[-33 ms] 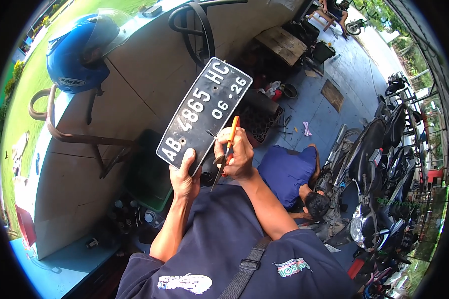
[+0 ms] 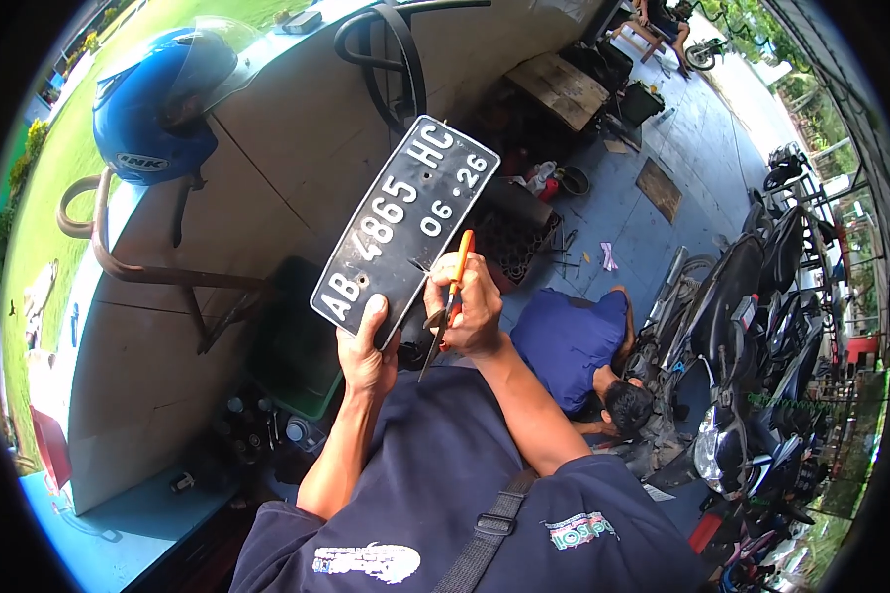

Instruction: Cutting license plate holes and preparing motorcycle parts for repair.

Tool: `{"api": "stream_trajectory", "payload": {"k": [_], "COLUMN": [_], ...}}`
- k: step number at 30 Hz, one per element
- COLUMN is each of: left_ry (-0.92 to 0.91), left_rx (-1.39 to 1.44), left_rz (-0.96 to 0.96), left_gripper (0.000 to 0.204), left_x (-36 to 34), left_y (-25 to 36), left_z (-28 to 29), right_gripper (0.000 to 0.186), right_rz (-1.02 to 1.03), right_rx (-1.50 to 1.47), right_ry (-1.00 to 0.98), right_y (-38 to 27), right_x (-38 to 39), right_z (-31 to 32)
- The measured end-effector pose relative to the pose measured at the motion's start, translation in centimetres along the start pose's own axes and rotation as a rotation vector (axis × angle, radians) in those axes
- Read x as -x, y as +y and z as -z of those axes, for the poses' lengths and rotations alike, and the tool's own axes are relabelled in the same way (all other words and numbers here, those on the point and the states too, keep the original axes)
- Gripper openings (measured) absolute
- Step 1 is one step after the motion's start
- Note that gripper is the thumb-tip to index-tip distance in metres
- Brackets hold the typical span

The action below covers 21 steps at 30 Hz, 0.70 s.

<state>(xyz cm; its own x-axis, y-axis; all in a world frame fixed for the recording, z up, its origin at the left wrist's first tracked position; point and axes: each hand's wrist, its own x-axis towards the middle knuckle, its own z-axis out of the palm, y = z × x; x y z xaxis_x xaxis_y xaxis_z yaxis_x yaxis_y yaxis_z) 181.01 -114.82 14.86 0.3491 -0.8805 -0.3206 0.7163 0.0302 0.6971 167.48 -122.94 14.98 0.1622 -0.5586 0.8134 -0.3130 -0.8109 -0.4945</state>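
Observation:
A black licence plate [image 2: 384, 217] with raised white characters is held tilted up in front of me, my left hand [image 2: 369, 356] gripping its lower left end with the thumb across the front. My right hand [image 2: 465, 301] is closed on an orange-handled tool [image 2: 463, 257] at the plate's lower right edge, with a dark metal piece pointing down below the fingers. A short thin metal tip touches or overlaps the plate's face near that edge; I cannot make out exactly which part it is.
A blue helmet [image 2: 148, 119] rests on the wall ledge above bent metal tubing [image 2: 148, 267]. A green bin [image 2: 287, 366] stands below. A co-worker in blue [image 2: 564, 351] crouches at parked motorbikes [image 2: 722, 336]. A wooden board [image 2: 554, 84] and another seated person [image 2: 663, 25] are farther back.

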Motion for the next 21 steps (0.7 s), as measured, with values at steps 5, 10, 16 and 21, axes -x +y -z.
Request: {"api": "stream_trajectory", "payload": {"k": [5,10,16,21], "left_ry": [-0.012,-0.011,0.020,0.026], "left_rx": [0.032,0.103,0.111,0.102], "left_rz": [0.054,0.045,0.079,0.055], "left_gripper": [0.038,0.030,0.028,0.031], "left_x": [-0.1,0.1,-0.2,-0.2], "left_y": [-0.6,-0.8,-0.5,-0.6], "left_z": [0.5,0.2,0.0,-0.2], "right_gripper": [0.031,0.031,0.030,0.028], "right_rz": [0.058,0.061,0.063,0.033], "right_rx": [0.010,-0.012,-0.012,-0.057], "right_ry": [0.068,0.083,0.082,0.109], "right_y": [0.9,1.1,1.5,1.3], "right_x": [0.6,0.9,0.7,0.8], "right_z": [-1.1,-1.6,-2.2,-2.4]}}
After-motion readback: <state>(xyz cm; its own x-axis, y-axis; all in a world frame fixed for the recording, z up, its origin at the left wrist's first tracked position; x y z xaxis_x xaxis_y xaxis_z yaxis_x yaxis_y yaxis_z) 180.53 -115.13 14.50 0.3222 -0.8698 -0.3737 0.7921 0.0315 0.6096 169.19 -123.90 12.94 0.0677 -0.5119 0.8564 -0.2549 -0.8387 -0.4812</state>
